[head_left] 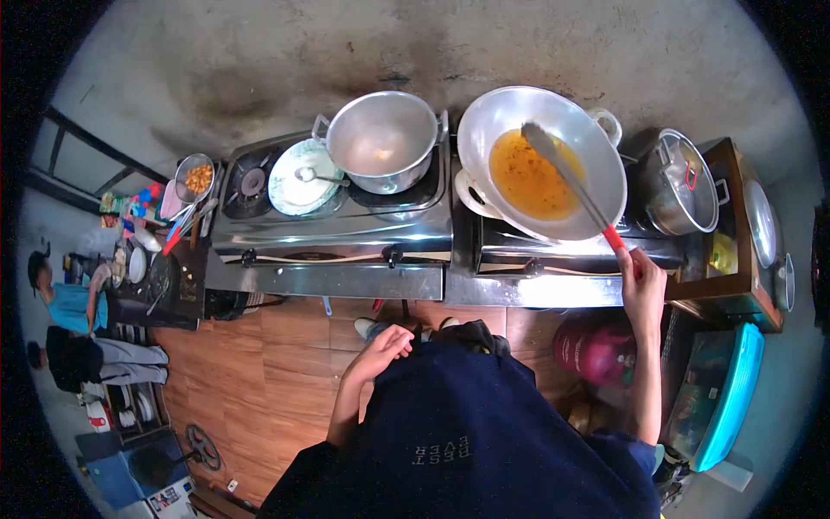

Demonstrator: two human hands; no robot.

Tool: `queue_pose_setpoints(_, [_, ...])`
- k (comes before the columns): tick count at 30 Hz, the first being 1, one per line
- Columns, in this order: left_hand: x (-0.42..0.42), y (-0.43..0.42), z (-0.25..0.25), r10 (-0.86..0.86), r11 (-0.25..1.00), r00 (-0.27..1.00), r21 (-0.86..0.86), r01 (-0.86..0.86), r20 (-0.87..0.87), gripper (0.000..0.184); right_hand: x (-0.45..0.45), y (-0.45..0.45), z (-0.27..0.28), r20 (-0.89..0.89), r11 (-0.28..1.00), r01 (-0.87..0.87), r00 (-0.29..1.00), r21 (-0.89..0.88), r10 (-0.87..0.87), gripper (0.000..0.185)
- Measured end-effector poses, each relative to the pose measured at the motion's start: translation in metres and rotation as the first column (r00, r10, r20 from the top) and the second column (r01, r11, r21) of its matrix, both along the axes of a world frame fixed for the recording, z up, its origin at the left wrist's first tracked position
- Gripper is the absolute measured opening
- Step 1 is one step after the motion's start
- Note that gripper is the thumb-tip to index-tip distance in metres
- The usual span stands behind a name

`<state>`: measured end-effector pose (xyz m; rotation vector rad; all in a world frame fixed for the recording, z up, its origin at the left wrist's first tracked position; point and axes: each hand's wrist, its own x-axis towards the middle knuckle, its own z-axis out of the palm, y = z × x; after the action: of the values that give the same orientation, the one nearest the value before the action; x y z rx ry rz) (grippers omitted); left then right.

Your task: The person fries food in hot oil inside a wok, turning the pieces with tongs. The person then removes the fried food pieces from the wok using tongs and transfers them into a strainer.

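Note:
My right hand (642, 281) grips the red end of a long-handled metal spatula (571, 183). The spatula slants across a large pale wok (596, 147), with its dark head over the far part of the orange-brown oil (527, 190) pooled inside. Small bits show in the oil. My left hand (389, 348) is in front of my body, its fingers loosely curled together, and I see nothing in it. A deep metal pot (380, 177) stands left of the wok. Further left, a spoon (320, 177) lies on a patterned plate (290, 195).
A lidded pot (683, 195) stands right of the wok beside a wooden cabinet (726, 285). A strainer (197, 179) holds brown pieces at the left. Below the counter are a pink gas cylinder (596, 353) and a turquoise-lidded bin (731, 398). Two people (82, 316) are at the far left.

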<state>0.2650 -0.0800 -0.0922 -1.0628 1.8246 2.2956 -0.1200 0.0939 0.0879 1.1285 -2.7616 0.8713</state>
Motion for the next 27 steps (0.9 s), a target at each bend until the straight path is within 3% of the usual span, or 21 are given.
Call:
queue_pose_setpoints(3, [0.001, 0.001, -0.002, 0.026, 0.999, 0.999, 0.022, -0.025, -0.022, 0.024, -0.007, 0.007, -0.019, 0.005, 0.995, -0.062, 0.998, 0.082, 0.062, 0.032])
queue_pose_setpoints(4, [0.001, 0.001, 0.002, 0.035, 0.999, 0.999, 0.022, -0.034, -0.027, 0.024, -0.013, 0.010, -0.027, 0.037, 0.998, -0.056, 0.998, 0.025, 0.055, 0.039])
queue_pose_setpoints(6, [0.004, 0.004, 0.002, 0.058, 0.998, 0.998, 0.027, -0.057, -0.039, 0.024, -0.034, 0.023, -0.049, 0.307, 0.989, -0.021, 0.950, -0.144, 0.065, 0.045])
queue_pose_setpoints(7, [0.006, 0.005, -0.002, 0.063, 0.998, 0.997, 0.028, -0.062, -0.045, 0.024, -0.030, 0.020, -0.033, 0.497, 0.992, 0.034, 0.867, -0.120, 0.031, 0.047])
queue_pose_setpoints(10, [0.013, 0.003, -0.004, 0.055, 0.998, 0.998, 0.031, -0.054, -0.037, 0.025, -0.022, 0.007, 0.002, 0.744, 0.985, 0.082, 0.666, -0.150, 0.057, 0.043])
queue_pose_setpoints(14, [0.020, 0.000, -0.008, 0.057, 0.997, 0.997, 0.051, -0.054, -0.053, 0.026, 0.005, -0.033, 0.051, 0.712, 0.987, -0.002, 0.693, -0.161, 0.118, 0.040])
queue_pose_setpoints(19, [0.041, -0.017, -0.008, 0.061, 0.997, 0.992, 0.051, -0.056, -0.108, 0.025, 0.044, -0.113, 0.086, 0.762, 0.971, -0.201, 0.606, -0.129, 0.227, 0.041])
queue_pose_setpoints(23, [0.088, -0.033, -0.026, 0.178, 0.983, 0.965, 0.073, -0.166, -0.194, 0.025, 0.102, -0.210, 0.082, 0.739, 0.919, -0.381, 0.590, -0.101, 0.326, 0.041])
queue_pose_setpoints(27, [0.161, -0.050, -0.048, 0.300, 0.952, 0.942, 0.115, -0.285, -0.152, 0.025, 0.183, -0.339, 0.069, 0.761, 0.832, -0.553, 0.523, -0.041, 0.385, 0.043])
